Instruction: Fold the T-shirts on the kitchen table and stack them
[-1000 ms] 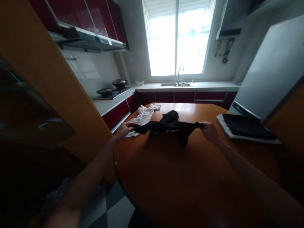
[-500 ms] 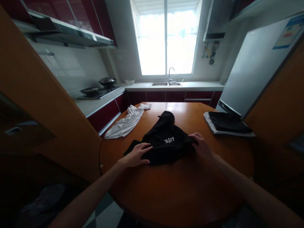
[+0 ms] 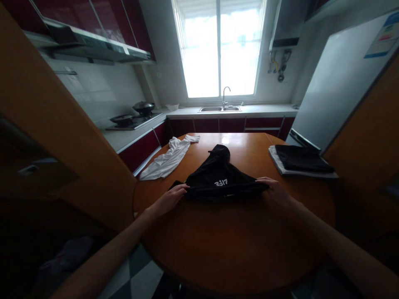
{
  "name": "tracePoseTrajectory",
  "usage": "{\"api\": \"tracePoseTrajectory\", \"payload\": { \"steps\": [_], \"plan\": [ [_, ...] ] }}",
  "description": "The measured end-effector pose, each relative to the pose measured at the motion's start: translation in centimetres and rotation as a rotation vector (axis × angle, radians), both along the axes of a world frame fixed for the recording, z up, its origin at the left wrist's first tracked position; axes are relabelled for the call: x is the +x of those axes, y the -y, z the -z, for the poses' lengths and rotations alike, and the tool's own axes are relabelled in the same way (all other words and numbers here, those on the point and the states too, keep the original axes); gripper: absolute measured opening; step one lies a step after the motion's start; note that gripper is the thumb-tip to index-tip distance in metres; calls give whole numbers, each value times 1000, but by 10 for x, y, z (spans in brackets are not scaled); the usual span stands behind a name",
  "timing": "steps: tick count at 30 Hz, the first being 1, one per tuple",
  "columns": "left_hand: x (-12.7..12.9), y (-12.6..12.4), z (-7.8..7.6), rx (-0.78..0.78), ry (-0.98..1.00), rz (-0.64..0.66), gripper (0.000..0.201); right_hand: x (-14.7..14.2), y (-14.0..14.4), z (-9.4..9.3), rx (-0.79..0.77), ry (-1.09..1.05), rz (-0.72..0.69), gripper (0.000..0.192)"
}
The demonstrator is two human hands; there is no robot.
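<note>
A black garment (image 3: 218, 172) with white lettering lies bunched on the round wooden table (image 3: 230, 236); whether it is a T-shirt I cannot tell. My left hand (image 3: 171, 198) pinches its near left edge. At the right end of the same edge, my right hand (image 3: 276, 190) grips the cloth between thumb and fingers. The near edge is stretched between both hands and lifted a little. Part of the lettering is covered by a fold.
A crumpled white garment (image 3: 170, 160) lies at the table's back left. Folded black clothing (image 3: 301, 159) rests on white cloth at the right. Beyond are a stove (image 3: 134, 121) with pans, a sink (image 3: 212, 109) and a fridge (image 3: 330, 87).
My left hand has gone from lying spread on the cloth to pinching its edge. My right hand has moved slightly right, and the near edge is now pulled taut and raised.
</note>
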State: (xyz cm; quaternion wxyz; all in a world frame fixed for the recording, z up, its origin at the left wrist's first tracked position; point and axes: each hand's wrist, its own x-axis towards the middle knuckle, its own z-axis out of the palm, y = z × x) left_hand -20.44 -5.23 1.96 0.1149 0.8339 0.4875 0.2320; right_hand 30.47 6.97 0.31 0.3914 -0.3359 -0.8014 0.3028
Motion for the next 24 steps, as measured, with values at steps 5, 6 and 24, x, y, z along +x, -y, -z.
{"api": "tracePoseTrajectory", "payload": {
  "steps": [5,6,24],
  "plan": [
    [9,3,-29,-187,274,-209,31,11,4,-31,-154,-2,31,23],
    [11,5,-40,-256,324,-192,35,13,8,-40,-200,-15,26,20],
    [24,-232,-191,-8,-31,-397,25,-30,-180,-192,75,232,459,31]
  ]
}}
